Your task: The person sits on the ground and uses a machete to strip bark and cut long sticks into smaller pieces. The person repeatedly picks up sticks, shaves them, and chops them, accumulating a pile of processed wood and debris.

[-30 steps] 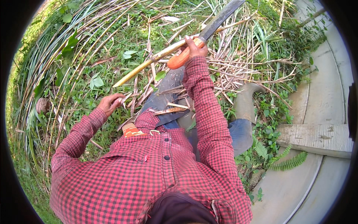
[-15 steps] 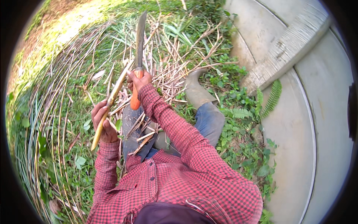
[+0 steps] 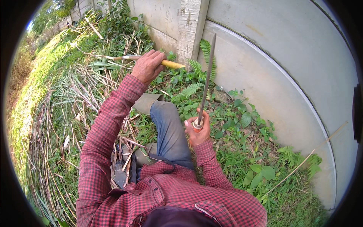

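My left hand [image 3: 148,67] is closed around a yellowish cane stalk [image 3: 174,64], held level out in front of the concrete wall. Its thicker pale end sticks out to the right of the fist, and a thinner, darker part runs off to the left. Closer to my body, my right hand [image 3: 199,131] grips a machete [image 3: 207,77] by its orange handle. The long dark blade points up and away, seen nearly edge-on, and stands apart from the stalk.
A concrete panel wall [image 3: 261,75] with a rough post [image 3: 188,28] curves along the right. Ferns [image 3: 205,49] grow at its foot. A thin dry stem [image 3: 293,171] slants near the wall. Cut stalks [image 3: 41,162] lie heaped on the left. My bent knee [image 3: 168,113] is between my arms.
The view has swung right toward the wall. My left hand has carried the stalk across and forward, turning it from steep to level. My right hand has moved right with the machete, away from the stalk.
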`<state>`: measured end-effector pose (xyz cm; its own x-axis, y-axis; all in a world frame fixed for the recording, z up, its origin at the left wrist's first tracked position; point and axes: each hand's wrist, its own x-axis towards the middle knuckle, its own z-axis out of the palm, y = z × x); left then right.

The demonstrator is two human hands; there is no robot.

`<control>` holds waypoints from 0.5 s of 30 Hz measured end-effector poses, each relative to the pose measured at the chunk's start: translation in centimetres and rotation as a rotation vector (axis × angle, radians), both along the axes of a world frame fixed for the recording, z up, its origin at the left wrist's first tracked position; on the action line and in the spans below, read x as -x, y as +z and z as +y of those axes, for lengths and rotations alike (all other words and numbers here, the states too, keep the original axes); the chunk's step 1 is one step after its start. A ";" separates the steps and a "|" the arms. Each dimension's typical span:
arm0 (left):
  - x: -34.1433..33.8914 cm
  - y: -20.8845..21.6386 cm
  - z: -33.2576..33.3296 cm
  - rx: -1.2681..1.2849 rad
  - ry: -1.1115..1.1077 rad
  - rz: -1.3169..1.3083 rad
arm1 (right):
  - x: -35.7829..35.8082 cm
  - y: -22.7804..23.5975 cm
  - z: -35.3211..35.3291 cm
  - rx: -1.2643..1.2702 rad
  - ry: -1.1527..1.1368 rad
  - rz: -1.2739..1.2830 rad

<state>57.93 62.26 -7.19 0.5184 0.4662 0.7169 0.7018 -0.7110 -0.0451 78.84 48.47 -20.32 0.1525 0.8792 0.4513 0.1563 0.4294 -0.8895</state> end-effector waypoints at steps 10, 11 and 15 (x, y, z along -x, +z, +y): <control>-5.5 -1.4 7.3 0.070 0.034 -0.093 | -3.9 1.9 -1.6 -0.269 -0.255 -0.248; -5.5 -1.3 7.6 0.107 0.083 -0.125 | -3.3 2.3 -1.1 -0.298 -0.267 -0.242; -4.9 -1.1 7.8 0.155 0.169 -0.202 | -1.4 3.2 0.5 -0.076 -0.261 -0.491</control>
<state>62.80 70.03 -8.24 0.2784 0.6456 0.7111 0.7942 -0.5712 0.2076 80.28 48.95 -17.07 0.1170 0.8027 0.5848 0.6540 0.3808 -0.6536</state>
